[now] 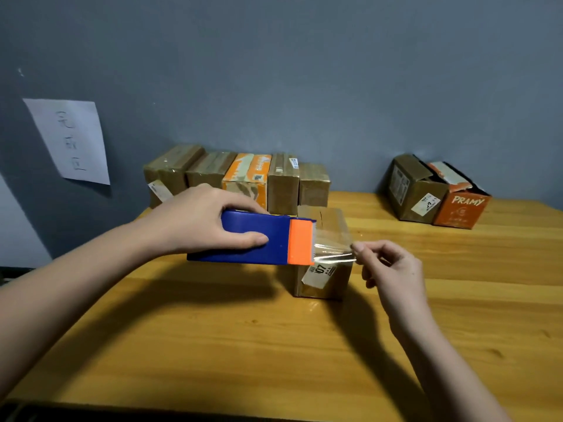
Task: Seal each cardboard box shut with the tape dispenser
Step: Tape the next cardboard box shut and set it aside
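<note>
My left hand (210,219) grips a blue tape dispenser (254,239) with an orange front, held in the air above the wooden table (213,330). A strip of clear tape (333,254) stretches from the orange end to my right hand (390,264), which pinches its free end between thumb and finger. Just behind and below the tape stands a small brown cardboard box (327,277) with a white label on its near face. The dispenser hides the box's left part.
A row of several taped boxes (237,175), one of them orange, lines the wall at the back. At the back right stand a brown box (414,190) and an orange box (460,205) with raised flaps. A paper sheet (68,138) hangs on the grey wall.
</note>
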